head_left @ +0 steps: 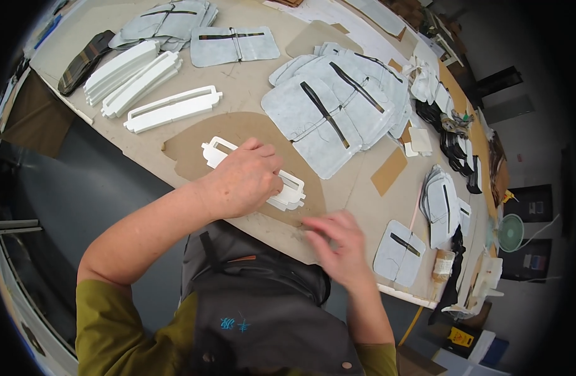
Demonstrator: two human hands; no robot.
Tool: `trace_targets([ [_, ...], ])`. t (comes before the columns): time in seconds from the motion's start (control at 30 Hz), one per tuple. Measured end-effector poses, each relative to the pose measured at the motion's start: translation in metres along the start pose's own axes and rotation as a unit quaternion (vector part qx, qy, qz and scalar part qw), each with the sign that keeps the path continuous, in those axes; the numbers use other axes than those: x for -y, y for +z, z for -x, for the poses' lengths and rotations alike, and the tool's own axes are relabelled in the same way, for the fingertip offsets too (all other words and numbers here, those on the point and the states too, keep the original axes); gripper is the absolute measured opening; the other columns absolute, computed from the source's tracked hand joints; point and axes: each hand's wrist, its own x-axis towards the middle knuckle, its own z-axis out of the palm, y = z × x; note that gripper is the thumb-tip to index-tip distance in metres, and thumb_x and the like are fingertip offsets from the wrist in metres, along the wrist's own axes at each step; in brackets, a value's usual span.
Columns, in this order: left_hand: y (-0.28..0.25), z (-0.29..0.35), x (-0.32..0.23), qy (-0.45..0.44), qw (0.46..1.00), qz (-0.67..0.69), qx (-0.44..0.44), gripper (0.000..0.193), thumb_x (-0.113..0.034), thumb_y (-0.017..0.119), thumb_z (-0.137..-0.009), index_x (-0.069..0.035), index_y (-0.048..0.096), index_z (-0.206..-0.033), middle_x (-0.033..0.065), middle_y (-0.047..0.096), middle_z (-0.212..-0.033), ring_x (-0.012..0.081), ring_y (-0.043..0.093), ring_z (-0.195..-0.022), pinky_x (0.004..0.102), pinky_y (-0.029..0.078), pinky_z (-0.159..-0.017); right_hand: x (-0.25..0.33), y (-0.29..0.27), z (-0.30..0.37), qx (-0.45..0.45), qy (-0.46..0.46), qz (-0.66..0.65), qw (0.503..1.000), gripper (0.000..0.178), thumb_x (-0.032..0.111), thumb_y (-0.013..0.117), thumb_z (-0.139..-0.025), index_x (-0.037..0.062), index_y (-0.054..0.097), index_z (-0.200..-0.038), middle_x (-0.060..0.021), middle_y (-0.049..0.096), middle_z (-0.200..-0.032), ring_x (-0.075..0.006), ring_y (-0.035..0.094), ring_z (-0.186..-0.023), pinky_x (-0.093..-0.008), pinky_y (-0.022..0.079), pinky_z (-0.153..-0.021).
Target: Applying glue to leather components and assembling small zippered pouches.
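Note:
Near the table's front edge lies a brown cardboard sheet (250, 128) with a rounded outline. On it rests a long white slotted frame (292, 188), with notched ends and a greyish layer showing along its lower edge. My left hand (247, 178) lies across the middle of this frame, fingers bent and closed on it, so its centre is hidden. To the right, my right hand (338, 244) hovers by the cardboard's near right edge, slightly blurred. Its thumb and forefinger are apart, and I see nothing between them.
White slotted frames (140, 75) sit in stacks at the back left, beside a dark striped piece (86, 61). Pale grey fabric panels (313, 119) with dark slit strips are piled behind the cardboard. A single panel (399, 254) and a small jar (443, 265) stand at the right.

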Motion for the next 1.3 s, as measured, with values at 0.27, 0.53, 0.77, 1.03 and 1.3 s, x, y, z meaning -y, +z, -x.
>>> trace_targets([
  [0.27,-0.004,0.005,0.001,-0.002,0.999,0.033,-0.021,0.011,-0.015,0.08,-0.07,-0.01,0.074,-0.079,0.0013,0.058,-0.084,0.0211,0.056,-0.09,0.0363,0.04,-0.082,-0.002,0.039,-0.008,-0.005,-0.03,0.049,0.998,0.024,0.01,0.076,-0.081,0.0097,0.074,-0.105,-0.0057,0.061,-0.088,-0.026,0.057,-0.083,-0.0371,0.044,-0.078],
  [0.53,0.0,0.002,0.009,-0.002,0.999,0.032,-0.005,0.006,-0.021,0.078,-0.075,-0.015,0.076,-0.073,-0.0007,0.06,-0.083,0.0184,0.055,-0.092,0.0349,0.04,-0.083,-0.001,0.045,-0.01,-0.009,-0.016,0.062,0.998,0.027,0.012,0.077,-0.081,0.0109,0.074,-0.108,-0.0059,0.061,-0.09,-0.0256,0.057,-0.086,-0.0373,0.043,-0.08],
  [0.77,0.007,0.002,0.017,0.012,0.996,0.082,-0.016,0.006,-0.016,0.077,-0.075,-0.012,0.074,-0.078,0.0004,0.058,-0.085,0.0205,0.054,-0.091,0.0362,0.039,-0.083,-0.001,0.047,-0.011,-0.004,-0.027,0.08,0.996,0.034,0.012,0.076,-0.081,0.0079,0.071,-0.115,-0.0055,0.06,-0.087,-0.0255,0.057,-0.084,-0.0372,0.042,-0.079],
  [1.03,0.0,0.006,0.005,0.003,0.996,0.088,-0.008,0.012,-0.013,0.077,-0.071,-0.009,0.07,-0.08,0.004,0.054,-0.087,0.0229,0.054,-0.093,0.0375,0.039,-0.085,-0.007,0.048,-0.012,-0.01,-0.033,0.086,0.996,0.035,0.011,0.077,-0.08,0.0047,0.068,-0.113,-0.0035,0.058,-0.082,-0.0253,0.056,-0.08,-0.0376,0.042,-0.077],
  [1.3,0.011,0.009,-0.008,-0.07,0.985,0.089,-0.128,0.02,-0.007,0.072,-0.068,-0.008,0.059,-0.083,0.007,0.053,-0.091,0.0275,0.053,-0.093,0.04,0.038,-0.088,0.0,0.045,-0.019,-0.008,-0.009,0.08,0.997,0.032,0.011,0.076,-0.08,0.0057,0.068,-0.111,-0.0026,0.059,-0.078,-0.0234,0.057,-0.077,-0.0371,0.041,-0.076],
])
